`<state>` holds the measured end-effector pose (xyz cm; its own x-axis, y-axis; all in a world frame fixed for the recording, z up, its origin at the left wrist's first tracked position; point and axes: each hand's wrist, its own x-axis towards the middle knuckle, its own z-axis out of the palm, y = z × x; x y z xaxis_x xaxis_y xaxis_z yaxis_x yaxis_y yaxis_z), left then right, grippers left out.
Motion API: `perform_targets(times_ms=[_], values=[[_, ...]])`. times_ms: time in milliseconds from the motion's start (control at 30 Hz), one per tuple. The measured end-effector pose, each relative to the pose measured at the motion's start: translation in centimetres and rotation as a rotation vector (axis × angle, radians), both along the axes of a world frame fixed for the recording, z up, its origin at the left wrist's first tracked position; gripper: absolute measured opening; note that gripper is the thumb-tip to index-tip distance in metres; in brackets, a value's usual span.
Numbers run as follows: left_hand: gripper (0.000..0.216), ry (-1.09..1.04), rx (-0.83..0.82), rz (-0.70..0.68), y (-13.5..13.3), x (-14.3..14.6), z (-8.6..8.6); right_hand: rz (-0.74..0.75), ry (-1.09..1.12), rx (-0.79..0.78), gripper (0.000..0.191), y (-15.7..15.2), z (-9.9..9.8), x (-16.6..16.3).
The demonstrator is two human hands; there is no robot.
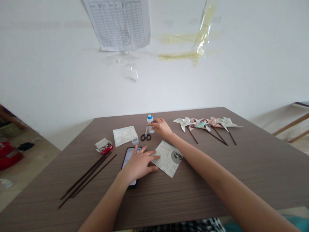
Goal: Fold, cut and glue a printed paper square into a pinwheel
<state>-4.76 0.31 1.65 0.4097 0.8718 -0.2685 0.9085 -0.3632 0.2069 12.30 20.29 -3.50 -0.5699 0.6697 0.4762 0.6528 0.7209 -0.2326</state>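
My left hand (pixel 140 163) lies with its fingers spread over a black-edged phone (pixel 133 183) and the left edge of a square printed paper (pixel 169 159) with a round dark picture. My right hand (pixel 162 128) reaches across to a small clear bottle with a blue cap (pixel 150 117). Its fingers stretch across the front of the bottle, close to the blade tips of black-handled scissors (pixel 145 136). Whether the fingertips touch the bottle or the blades I cannot tell. Left of the scissors is a pale, clear-looking cap or small piece (pixel 135 141).
A pale paper stack or packet (pixel 125 135) and an opened red-and-white small box (pixel 104 147) stand left. Several dark brown sticks (pixel 87 175) lie at front left. Paper pinwheels on sticks (pixel 205 124) lie at back right. A white wall (pixel 72 80) rises behind the table (pixel 217 206).
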Motion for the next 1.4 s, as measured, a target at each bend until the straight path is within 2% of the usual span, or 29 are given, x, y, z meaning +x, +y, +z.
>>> perform_targets(times_ms=[333,500,633,800,900,1067,1233,1333,1400], values=[[0.054,0.008,-0.001,-0.006,0.2,-0.1,-0.2,-0.010,-0.084,0.038,0.052,-0.3,-0.3,0.2],[0.053,0.027,-0.014,-0.007,0.2,0.0,0.0,0.033,-0.140,0.059,0.060,-0.4,-0.2,1.1],[0.051,0.017,0.008,0.000,0.1,0.0,-0.1,0.071,-0.157,0.110,0.059,-1.0,0.2,3.1],[0.047,-0.003,0.046,0.003,-0.1,0.4,-0.3,0.185,-0.153,0.243,0.059,-3.8,0.8,7.8],[0.043,-0.012,0.071,0.005,-0.3,1.1,-0.4,0.257,-0.129,0.281,0.054,-6.3,1.3,10.8],[0.036,-0.050,0.187,0.041,-0.6,2.8,-1.4,0.378,-0.144,0.218,0.037,-11.0,1.9,14.1],[0.025,-0.052,0.298,0.037,-0.6,4.1,-2.7,0.481,-0.123,0.117,0.018,-14.4,1.3,14.8],[0.026,-0.025,0.314,0.047,-0.7,4.6,-3.1,0.476,-0.136,0.098,0.008,-15.0,0.2,14.7],[0.027,-0.006,0.333,0.048,-0.8,4.8,-3.5,0.457,-0.135,0.101,0.010,-15.0,-0.5,14.7]])
